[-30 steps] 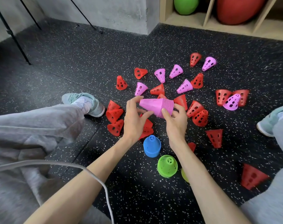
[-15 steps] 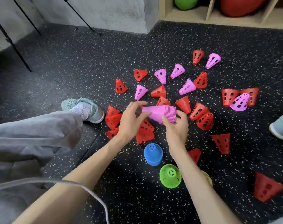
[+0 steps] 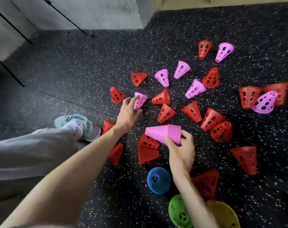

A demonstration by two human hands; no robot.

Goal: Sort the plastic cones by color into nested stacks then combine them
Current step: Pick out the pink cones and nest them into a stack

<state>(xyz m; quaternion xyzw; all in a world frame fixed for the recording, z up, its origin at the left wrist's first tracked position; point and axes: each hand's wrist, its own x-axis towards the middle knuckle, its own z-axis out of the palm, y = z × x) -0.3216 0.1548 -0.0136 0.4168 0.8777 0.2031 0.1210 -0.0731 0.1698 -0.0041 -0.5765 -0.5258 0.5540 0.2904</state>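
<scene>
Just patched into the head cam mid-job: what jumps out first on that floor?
Red and pink perforated cones lie scattered over the dark speckled floor. At centre the right hand holds a nested pink stack on its side, while the left hand reaches out and touches a loose pink cone. Nearer the camera stand a blue stack, a green one and a yellow one.
</scene>
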